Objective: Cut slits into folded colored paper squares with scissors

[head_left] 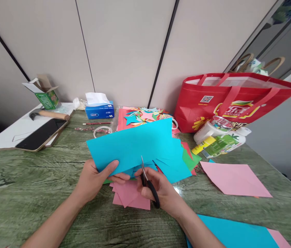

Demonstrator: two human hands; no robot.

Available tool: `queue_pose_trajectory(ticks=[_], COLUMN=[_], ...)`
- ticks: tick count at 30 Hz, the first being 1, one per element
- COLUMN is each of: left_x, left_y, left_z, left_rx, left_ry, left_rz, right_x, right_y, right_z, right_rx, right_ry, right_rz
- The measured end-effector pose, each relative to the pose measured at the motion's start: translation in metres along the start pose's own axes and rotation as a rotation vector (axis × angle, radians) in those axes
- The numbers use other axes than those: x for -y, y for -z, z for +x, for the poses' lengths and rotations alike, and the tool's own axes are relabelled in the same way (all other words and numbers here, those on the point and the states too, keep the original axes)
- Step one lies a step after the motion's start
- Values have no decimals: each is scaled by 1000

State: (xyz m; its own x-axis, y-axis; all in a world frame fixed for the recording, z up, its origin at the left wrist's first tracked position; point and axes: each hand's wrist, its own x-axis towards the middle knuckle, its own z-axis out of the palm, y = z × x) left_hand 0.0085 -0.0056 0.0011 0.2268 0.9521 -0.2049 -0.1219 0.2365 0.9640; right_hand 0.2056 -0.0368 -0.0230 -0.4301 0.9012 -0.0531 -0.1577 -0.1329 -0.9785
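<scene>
A wide strip of blue paper (132,146) is pinched at its lower left end by my left hand (96,177), thumb on top. My right hand (155,187) holds black-handled scissors (149,184), their blades pointing up at the strip's lower edge. Behind and below the strip lie more blue sheets (176,168). Several pink paper pieces (132,198) rest on the table under my hands. Green and red paper (190,158) shows to the right of the blue sheets.
Behind the paper are a blue tissue box (99,111), a tape roll (103,131) and coloured paper stars (147,116). A phone (42,134) and hammer (50,114) lie left. Right are a red bag (194,106), glue stick (203,145), pink sheet (235,179) and blue sheet (233,232).
</scene>
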Motion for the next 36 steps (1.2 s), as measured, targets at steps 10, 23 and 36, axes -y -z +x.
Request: queue_pose_trajectory(ticks=[10, 23, 36], left_x=[1, -1, -1], left_y=[-1, -2, -2], left_z=[0, 0, 0], left_rx=[-2, -16, -13], left_ry=[9, 11, 12], left_rz=[4, 10, 13], right_x=[1, -1, -5], right_y=[-1, -4, -3], right_z=[1, 1, 1], right_rx=[-11, -48, -101], right_ry=[5, -3, -14], right_rz=[27, 43, -28])
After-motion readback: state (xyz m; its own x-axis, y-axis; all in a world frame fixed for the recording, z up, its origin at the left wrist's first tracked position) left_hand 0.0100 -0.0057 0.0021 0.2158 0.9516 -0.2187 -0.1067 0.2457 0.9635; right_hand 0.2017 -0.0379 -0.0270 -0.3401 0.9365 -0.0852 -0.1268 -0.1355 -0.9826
